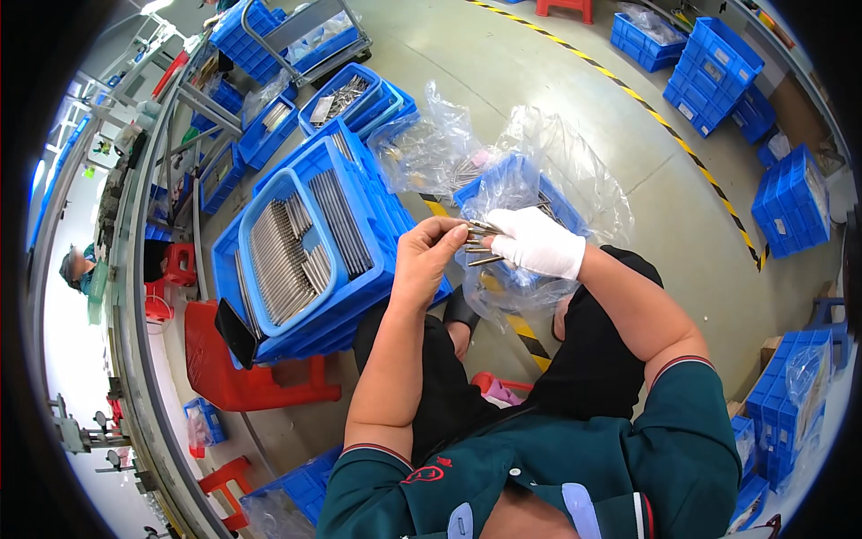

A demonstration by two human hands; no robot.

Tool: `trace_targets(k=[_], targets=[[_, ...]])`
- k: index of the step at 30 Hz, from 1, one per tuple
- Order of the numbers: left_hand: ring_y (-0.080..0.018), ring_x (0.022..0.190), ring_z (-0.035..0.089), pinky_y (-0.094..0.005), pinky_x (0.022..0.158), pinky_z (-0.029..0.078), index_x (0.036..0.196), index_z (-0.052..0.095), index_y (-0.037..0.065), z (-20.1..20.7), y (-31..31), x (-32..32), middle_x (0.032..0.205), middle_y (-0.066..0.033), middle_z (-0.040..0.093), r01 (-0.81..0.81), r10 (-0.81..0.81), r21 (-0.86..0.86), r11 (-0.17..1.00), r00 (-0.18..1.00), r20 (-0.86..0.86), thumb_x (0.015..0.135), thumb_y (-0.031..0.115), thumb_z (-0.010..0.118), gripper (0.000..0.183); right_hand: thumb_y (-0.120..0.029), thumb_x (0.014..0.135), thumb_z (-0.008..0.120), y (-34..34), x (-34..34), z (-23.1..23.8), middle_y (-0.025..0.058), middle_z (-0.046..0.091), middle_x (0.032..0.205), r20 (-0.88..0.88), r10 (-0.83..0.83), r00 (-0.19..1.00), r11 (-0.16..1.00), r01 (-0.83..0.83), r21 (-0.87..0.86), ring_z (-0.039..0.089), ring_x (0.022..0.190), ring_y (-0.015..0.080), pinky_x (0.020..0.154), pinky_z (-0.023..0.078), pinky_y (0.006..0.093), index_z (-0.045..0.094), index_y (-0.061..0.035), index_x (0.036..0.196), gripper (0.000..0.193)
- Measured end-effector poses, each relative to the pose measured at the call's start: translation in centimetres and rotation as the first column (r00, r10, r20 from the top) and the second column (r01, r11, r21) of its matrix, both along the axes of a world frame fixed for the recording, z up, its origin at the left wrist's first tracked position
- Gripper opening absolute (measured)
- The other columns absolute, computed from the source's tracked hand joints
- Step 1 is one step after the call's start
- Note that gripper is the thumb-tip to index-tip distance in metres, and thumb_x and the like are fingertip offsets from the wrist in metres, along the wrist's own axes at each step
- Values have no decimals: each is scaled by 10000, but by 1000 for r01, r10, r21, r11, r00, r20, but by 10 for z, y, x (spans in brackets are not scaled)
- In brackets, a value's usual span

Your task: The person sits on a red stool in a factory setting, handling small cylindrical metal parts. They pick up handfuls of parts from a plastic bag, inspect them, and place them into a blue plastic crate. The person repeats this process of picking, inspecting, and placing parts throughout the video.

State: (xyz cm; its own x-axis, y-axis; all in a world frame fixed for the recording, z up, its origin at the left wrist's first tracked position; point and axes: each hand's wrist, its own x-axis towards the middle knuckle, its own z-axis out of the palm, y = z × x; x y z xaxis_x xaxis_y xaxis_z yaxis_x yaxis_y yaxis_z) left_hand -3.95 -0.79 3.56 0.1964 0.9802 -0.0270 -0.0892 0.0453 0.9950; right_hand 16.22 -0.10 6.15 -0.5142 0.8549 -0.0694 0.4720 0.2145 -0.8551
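Both my hands meet in front of me above a blue crate lined with clear plastic. My right hand, in a white glove, is closed round several slim metal rods whose ends poke out to the left. My bare left hand pinches the end of one of them between thumb and fingers. More metal rods lie in the lined blue crate just beyond. To the left, a light blue tray holds rows of similar metal rods and rests on a larger blue crate with longer rods in it.
A red stool supports the crates at left. Clear plastic bagging spreads around the lined crate. Stacked blue crates stand at right, past a yellow-black floor stripe. A metal-framed bench runs along the left, with another person beyond it.
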Motion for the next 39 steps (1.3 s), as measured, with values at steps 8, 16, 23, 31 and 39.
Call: trace_targets(k=[8,16,23,31,39], targets=[[-95,793,576,-237,748,448,981,660,-42,1,0,-3,865,-58,660,53,-53,-54,997,998,17,835,122,687,221,-246,874,546,-3,-1,2,144,568,667,-61,7,998,998,-11,-61,558,601,256,585,435,362,560,-18,894,229],[-85,813,560,-229,747,432,968,659,-33,3,6,-7,857,-34,645,-89,88,54,995,996,22,877,142,640,199,-233,881,557,1,-2,0,103,549,642,-98,-4,995,978,-17,-209,539,564,183,566,435,332,546,-14,864,219],[-77,795,541,-225,738,420,982,664,-24,4,3,-3,851,-25,638,53,-52,30,998,997,-57,861,136,659,201,-266,884,548,1,-5,-10,115,552,651,-30,81,996,995,-83,-57,546,586,207,571,433,349,538,-9,860,258],[-98,821,575,-242,759,434,982,681,-19,3,4,-9,872,-58,667,124,-124,-1,992,992,4,829,132,694,216,-270,874,535,-4,-5,1,165,558,710,-70,79,994,975,-92,-203,551,654,288,626,433,382,536,-4,889,267],[-103,788,577,-257,742,442,963,680,-15,-1,7,-6,863,-59,669,99,-96,-58,993,994,45,858,147,661,194,-282,883,521,-1,-5,-6,192,563,728,19,94,995,994,-93,-50,563,683,330,636,434,397,537,1,901,284]])
